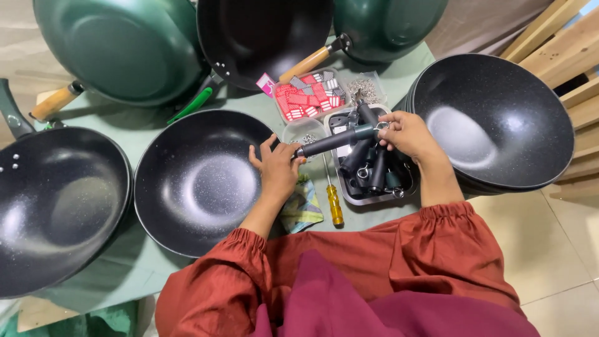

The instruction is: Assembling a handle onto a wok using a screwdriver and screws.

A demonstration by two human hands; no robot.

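1. My left hand pinches the narrow metal end of a long dark grey pan handle, fingers closed round it, so the fixing end stays steady and points toward the pan beside it.

2. My right hand grips the other end of that handle, fingertips closed about the small metal hanging ring there. With a hand at each end, the handle lies nearly level in the air, above the table and over the near edge of the tray.

3. The handleless black speckled non-stick wok sits rim-up just beside my left hand, close enough that the handle's metal end is near its rim; they do not touch.

4. Directly under my right hand is the shallow steel tray of spare dark handles, kept within easy reach so I need not stretch.

5. A yellow-handled screwdriver lies on the green table cover between the wok and the tray, tip pointing away from me, ready to hand.

6. A small clear tub behind my left hand seems to hold screws, though they are too small for me to be sure.

7. A clear box of red and white packets stands farther back, out of the working space.

8. Another stack of black speckled woks rests at my right, and a third black wok at my far left.
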